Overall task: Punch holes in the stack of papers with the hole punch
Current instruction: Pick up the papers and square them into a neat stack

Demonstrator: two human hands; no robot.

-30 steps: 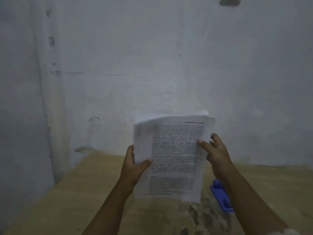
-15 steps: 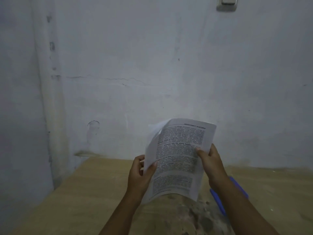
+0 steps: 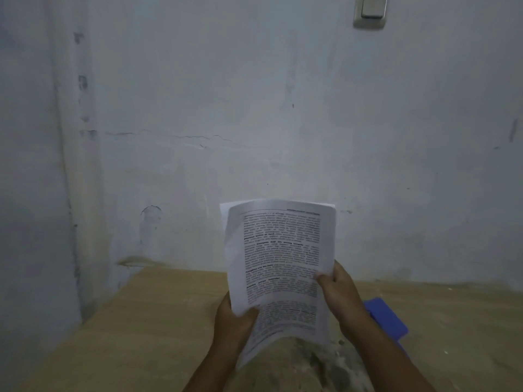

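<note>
Wooden table (image 3: 158, 329), worn and stained at its near edge, fills the bottom of the view; a pale, cracked wall stands behind it.

Nearest: 2 bare forearms rise from the bottom edge. Left hand (image 3: 233, 321) is clamped on the lower left edge of the stack of papers (image 3: 281, 264), thumb across the front sheet, fingers behind. Right hand (image 3: 338, 290) is pinched on the right edge slightly higher up, thumb tip on the printed face. Stack is held upright in the air above the table, not resting on it, and bows outward near the bottom. Judgement: the 2-handed edge grip looks meant for squaring the sheets before punching; at least 1 sheet behind juts out at the top left, so the edges are not yet flush.

Hole punch (image 3: 387, 321), blue, lies on the table just behind the right wrist, partly hidden, untouched. No holes punched yet, as far as visible.

Writing: front sheet carries dense printed paragraphs with a few bold lines; too blurred to read. No brand visible on the punch.

Farthest: a light switch (image 3: 370, 9) sits high on the wall.
</note>
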